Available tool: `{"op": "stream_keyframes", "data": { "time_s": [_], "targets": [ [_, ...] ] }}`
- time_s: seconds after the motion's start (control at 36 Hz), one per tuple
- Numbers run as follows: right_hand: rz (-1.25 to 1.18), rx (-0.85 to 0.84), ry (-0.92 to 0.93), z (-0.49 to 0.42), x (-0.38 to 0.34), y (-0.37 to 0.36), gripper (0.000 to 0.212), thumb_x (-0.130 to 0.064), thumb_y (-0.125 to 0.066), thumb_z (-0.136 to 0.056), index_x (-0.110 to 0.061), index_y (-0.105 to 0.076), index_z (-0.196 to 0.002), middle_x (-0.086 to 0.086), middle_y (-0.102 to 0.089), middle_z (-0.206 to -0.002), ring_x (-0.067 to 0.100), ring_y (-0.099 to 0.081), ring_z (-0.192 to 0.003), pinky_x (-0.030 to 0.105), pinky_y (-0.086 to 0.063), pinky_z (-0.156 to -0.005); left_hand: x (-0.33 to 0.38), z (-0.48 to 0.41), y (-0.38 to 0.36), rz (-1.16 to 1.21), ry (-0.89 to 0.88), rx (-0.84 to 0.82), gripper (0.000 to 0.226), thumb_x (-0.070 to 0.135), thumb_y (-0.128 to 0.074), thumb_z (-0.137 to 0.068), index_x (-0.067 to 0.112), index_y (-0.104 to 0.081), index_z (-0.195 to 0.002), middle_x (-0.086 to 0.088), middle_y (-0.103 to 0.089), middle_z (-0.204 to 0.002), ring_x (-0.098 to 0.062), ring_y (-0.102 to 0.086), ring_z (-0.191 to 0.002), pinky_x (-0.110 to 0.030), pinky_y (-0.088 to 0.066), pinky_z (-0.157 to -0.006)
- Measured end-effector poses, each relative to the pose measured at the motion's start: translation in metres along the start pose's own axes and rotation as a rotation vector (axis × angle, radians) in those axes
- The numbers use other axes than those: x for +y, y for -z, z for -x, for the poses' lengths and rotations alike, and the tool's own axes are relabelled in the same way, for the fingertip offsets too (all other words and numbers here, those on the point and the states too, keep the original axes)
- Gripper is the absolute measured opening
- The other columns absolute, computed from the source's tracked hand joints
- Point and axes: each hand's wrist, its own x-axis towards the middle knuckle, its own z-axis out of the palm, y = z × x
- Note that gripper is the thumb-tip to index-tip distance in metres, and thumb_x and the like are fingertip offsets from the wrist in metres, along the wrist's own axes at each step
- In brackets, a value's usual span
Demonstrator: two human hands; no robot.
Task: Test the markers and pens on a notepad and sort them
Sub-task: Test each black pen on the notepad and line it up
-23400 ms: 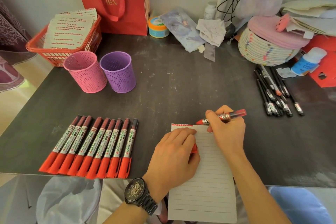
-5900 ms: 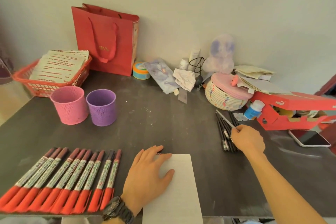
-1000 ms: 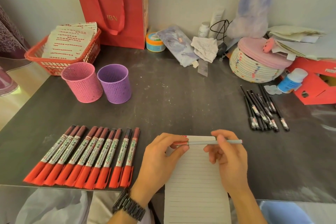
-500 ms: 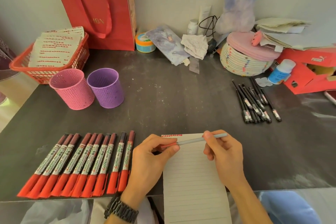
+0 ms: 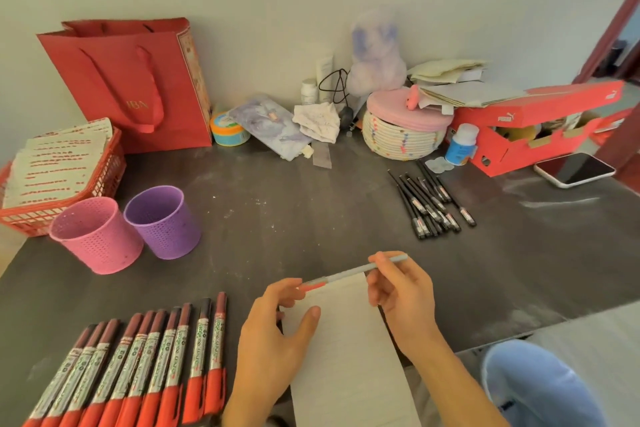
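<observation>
Seemingly mid-uncapping: thin grey pen (image 5: pixel 353 270) held over the top edge of the notepad (image 5: pixel 346 357), right hand (image 5: pixel 401 291) pinching the barrel, left hand (image 5: pixel 273 329) pinching the red cap (image 5: pixel 313 285), calling next for a straight pull apart, then tip to the lined page.

Matt dark tabletop (image 5: pixel 311 218), perforated plastic cups (image 5: pixel 162 222), paper notepad (image 5: pixel 346 357)
</observation>
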Motion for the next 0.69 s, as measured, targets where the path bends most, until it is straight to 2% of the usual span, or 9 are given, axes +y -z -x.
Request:
{"op": "stream_keyframes", "data": {
  "time_s": [0.14,0.22,0.31,0.39,0.53,0.61,0.67,0.69],
  "targets": [
    [-0.081,0.086,0.013,0.01,-0.008,0.027,0.014,-0.023,-0.069,-0.08,-0.011,-0.076,-0.079,0.013,-0.062,-0.064,0.02,-0.052,-0.046,0.026,-0.043,-0.043,-0.003,0.0,-0.002,-0.121,-0.019,-0.061,0.038,0.042,-0.071,-0.082,0.048,-0.056,-0.117,0.031,-0.062,-0.108,0.002,-0.052,-0.112,-0.021,-0.044,-0.09],
    [-0.146,0.142,0.006,0.025,-0.01,0.052,0.013,-0.019,-0.066,-0.082,-0.012,-0.077,-0.078,0.013,-0.063,-0.064,0.018,-0.053,-0.046,0.024,-0.043,-0.041,-0.004,0.002,-0.004,-0.228,-0.098,-0.079,0.028,0.05,-0.064,-0.084,0.046,-0.061,-0.112,0.034,-0.058,-0.11,0.007,-0.047,-0.113,-0.017,-0.04,-0.092],
    [-0.196,0.161,-0.025,0.046,-0.013,0.075,0.016,-0.015,-0.063,-0.079,-0.013,-0.079,-0.075,0.014,-0.065,-0.063,0.017,-0.053,-0.043,0.022,-0.041,-0.038,-0.002,0.004,-0.009,-0.349,-0.2,-0.066,0.027,0.055,-0.057,-0.082,0.044,-0.069,-0.103,0.029,-0.057,-0.113,0.002,-0.049,-0.11,-0.023,-0.041,-0.091],
    [-0.204,0.188,-0.074,0.069,-0.014,0.101,0.019,-0.014,-0.061,-0.078,-0.015,-0.08,-0.075,0.015,-0.068,-0.066,0.016,-0.051,-0.039,0.022,-0.042,-0.036,0.003,0.004,-0.01,-0.424,-0.198,-0.068,0.034,0.056,-0.053,-0.083,0.042,-0.07,-0.109,0.023,-0.058,-0.12,-0.007,-0.053,-0.112,-0.03,-0.043,-0.088],
    [-0.212,0.248,-0.182,0.099,-0.009,0.144,0.048,-0.004,-0.041,-0.101,-0.018,-0.081,-0.079,0.012,-0.073,-0.074,0.017,-0.05,-0.037,0.025,-0.04,-0.033,0.011,0.0,-0.008,-0.58,-0.15,-0.148,0.035,0.051,-0.052,-0.093,0.04,-0.064,-0.123,0.016,-0.054,-0.132,-0.014,-0.048,-0.123,-0.036,-0.041,-0.095],
    [-0.219,0.322,-0.244,0.114,-0.003,0.162,0.039,-0.006,-0.043,-0.101,-0.016,-0.08,-0.092,0.007,-0.075,-0.079,0.015,-0.051,-0.039,0.025,-0.041,-0.034,0.021,-0.007,-0.011,-0.646,-0.154,-0.185,0.032,0.048,-0.052,-0.095,0.039,-0.061,-0.124,0.014,-0.051,-0.137,-0.014,-0.042,-0.128,-0.038,-0.039,-0.101],
    [-0.225,0.366,-0.285,0.123,0.002,0.174,0.031,-0.006,-0.045,-0.102,-0.017,-0.074,-0.106,0.003,-0.076,-0.084,0.014,-0.051,-0.042,0.024,-0.042,-0.036,0.032,-0.016,-0.019,-0.645,-0.191,-0.19,0.031,0.045,-0.054,-0.094,0.036,-0.062,-0.123,0.011,-0.053,-0.136,-0.017,-0.043,-0.128,-0.041,-0.04,-0.102],
    [-0.23,0.382,-0.298,0.127,0.005,0.18,0.03,-0.007,-0.047,-0.101,-0.017,-0.074,-0.107,0.002,-0.076,-0.087,0.014,-0.051,-0.044,0.024,-0.041,-0.037,0.039,-0.02,-0.025,-0.642,-0.218,-0.198,0.031,0.044,-0.056,-0.094,0.035,-0.062,-0.123,0.009,-0.054,-0.136,-0.019,-0.044,-0.129,-0.043,-0.04,-0.102]
  ]
}}
